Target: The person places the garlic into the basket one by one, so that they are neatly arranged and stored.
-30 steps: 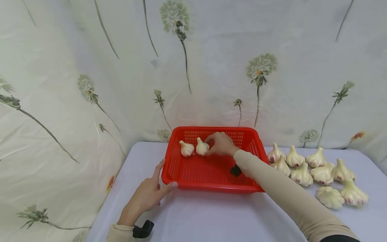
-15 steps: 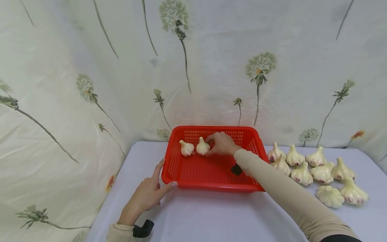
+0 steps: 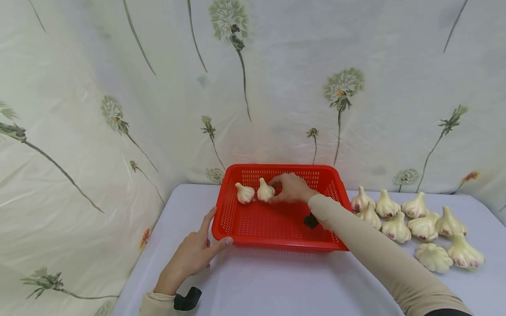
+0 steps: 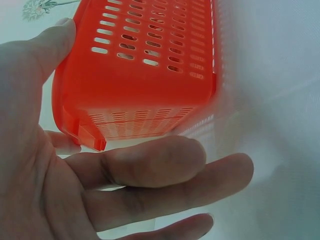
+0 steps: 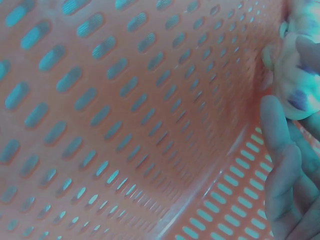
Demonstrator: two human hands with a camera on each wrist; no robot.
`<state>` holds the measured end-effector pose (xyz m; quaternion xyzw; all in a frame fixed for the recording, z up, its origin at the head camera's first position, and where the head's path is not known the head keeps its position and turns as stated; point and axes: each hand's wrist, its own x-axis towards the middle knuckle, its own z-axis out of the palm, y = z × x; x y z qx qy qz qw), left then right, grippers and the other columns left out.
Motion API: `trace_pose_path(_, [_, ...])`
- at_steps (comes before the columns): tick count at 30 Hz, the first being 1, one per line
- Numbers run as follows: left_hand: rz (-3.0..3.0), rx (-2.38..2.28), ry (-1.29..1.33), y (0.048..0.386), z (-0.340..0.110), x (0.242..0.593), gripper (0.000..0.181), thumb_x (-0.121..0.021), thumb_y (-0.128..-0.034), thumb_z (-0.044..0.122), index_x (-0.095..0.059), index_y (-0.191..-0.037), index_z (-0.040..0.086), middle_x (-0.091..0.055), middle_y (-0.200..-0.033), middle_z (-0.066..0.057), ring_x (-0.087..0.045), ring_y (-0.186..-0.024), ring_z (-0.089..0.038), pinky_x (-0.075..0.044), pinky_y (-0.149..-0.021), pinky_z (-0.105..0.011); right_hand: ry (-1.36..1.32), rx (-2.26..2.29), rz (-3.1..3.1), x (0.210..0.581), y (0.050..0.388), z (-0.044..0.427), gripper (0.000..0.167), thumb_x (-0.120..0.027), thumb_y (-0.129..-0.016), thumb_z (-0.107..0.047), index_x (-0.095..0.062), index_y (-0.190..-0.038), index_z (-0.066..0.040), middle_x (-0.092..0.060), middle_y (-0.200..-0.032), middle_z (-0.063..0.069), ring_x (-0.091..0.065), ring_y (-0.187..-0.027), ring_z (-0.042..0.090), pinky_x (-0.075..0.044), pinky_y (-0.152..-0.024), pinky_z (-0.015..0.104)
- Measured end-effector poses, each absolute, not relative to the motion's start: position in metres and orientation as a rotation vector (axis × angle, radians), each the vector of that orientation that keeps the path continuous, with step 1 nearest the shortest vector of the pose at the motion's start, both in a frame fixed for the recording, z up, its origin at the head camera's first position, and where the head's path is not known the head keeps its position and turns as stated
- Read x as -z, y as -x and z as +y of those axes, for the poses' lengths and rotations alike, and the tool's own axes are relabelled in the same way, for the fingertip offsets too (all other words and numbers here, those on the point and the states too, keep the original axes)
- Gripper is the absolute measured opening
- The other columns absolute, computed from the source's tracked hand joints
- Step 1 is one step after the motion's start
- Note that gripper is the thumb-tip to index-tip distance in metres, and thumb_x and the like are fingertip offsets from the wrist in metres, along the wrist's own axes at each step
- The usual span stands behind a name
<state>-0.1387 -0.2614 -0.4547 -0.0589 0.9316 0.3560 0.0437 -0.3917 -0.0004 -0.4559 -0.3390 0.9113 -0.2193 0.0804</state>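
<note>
The right hand (image 3: 292, 188) is pinching a garlic bulb (image 3: 265, 191) inside the red plastic basket (image 3: 276, 243) — apparently the placing step — with a second bulb (image 3: 245, 194) sitting just beside it. The left hand (image 3: 193, 254), fingers spread, is touching the basket's near-left corner. Nine more bulbs (image 3: 396, 229) are lying on the tabletop (image 3: 284, 285); the next move is probably calling for a gentle release.

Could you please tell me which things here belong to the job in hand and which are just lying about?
Job: red basket; garlic bulb in the right hand; second bulb in the basket; probably the loose bulbs beside it.

Just there: flowered sheet; white tabletop.
</note>
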Motion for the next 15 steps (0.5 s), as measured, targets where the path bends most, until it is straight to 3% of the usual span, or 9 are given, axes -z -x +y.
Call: trace_pose_path(15, [2.857,-1.080,0.179,0.1384,-0.2621,0.4546,0.101,-0.070,-0.0917,0.068,-0.018,-0.171,0.032,-0.058,-0.060,-0.002,-0.058,-0.048,-0.018,-0.042,-0.048,-0.030,1.038,0.578,2.725,0.4497,0.3891,-0.0009,0.058,-0.088,-0.084,-0.048,-0.076,-0.132,-0.017,-0.077,-0.122,0.003,-0.066,-0.106,0.023,-0.056,-0.099,0.051])
